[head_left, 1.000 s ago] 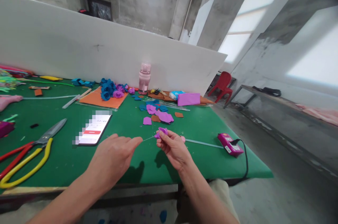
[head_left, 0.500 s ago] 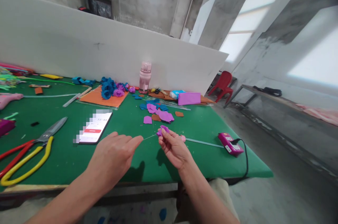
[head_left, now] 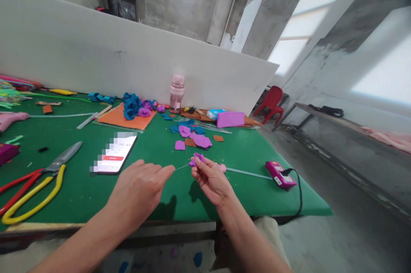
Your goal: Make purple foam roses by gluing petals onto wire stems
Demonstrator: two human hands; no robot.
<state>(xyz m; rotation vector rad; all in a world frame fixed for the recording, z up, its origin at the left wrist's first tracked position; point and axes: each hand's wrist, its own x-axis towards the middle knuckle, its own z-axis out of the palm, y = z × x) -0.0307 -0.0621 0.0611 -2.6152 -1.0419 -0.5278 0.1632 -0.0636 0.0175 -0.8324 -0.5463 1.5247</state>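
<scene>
My right hand [head_left: 210, 180] pinches a small purple felt bud [head_left: 197, 159] above the green table [head_left: 192, 198]. A thin wire [head_left: 181, 167] runs from the bud leftward to the fingertips of my left hand [head_left: 141, 189], which pinch its other end. Both hands hover near the table's front edge. Loose purple, blue and brown felt pieces [head_left: 194, 138] lie just beyond the bud.
A phone [head_left: 115, 155] lies left of my hands, with large yellow-handled scissors [head_left: 35, 185] further left. Finished blue and purple felt flowers [head_left: 135, 108] sit on an orange sheet. A pink bottle [head_left: 177, 93] stands by the white partition. A pink glue gun [head_left: 278, 175] with black cord rests at right.
Both hands have kept their places. The right fingers have shifted slightly on the purple bud.
</scene>
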